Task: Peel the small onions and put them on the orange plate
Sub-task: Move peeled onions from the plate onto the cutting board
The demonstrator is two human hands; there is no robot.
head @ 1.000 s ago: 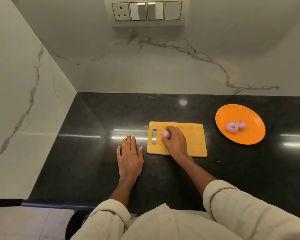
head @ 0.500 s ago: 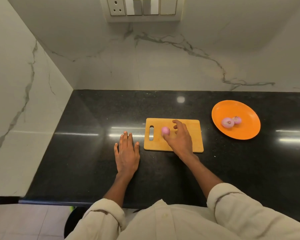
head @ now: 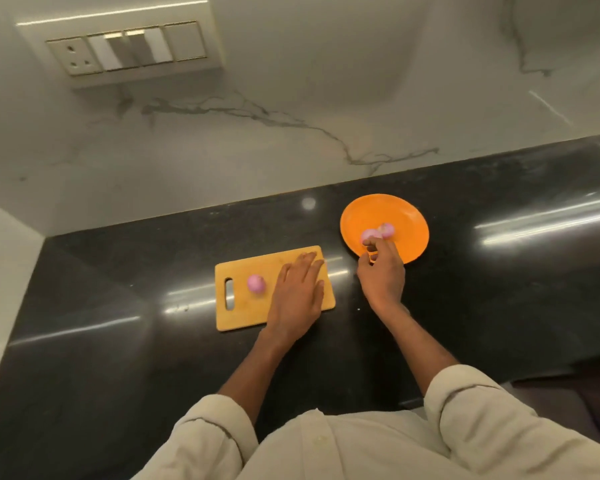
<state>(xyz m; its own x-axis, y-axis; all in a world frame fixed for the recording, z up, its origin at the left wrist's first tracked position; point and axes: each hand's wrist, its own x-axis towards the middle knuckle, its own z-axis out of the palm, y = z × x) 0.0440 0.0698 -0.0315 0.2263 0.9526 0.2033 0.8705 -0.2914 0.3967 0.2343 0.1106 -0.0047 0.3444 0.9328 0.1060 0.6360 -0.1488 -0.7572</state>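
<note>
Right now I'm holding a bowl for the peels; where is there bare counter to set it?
Bare black counter lies left of the cutting board, toward the wall corner, and right of the orange plate. It is crowded between board and plate: the left hand rests on the board and the right hand reaches to the plate's two onions.

Here's the person in a loose cream-coloured button-up shirt (head: 343,448), soft cloth, creased across the front, a small pale button on the placket. Both long sleeves are rolled into thick cuffs, left sleeve cuff (head: 212,427) and right sleeve cuff (head: 465,386), forearms bare below them. Left hand (head: 297,292) and right hand (head: 381,275) wear no rings or watch.
</note>
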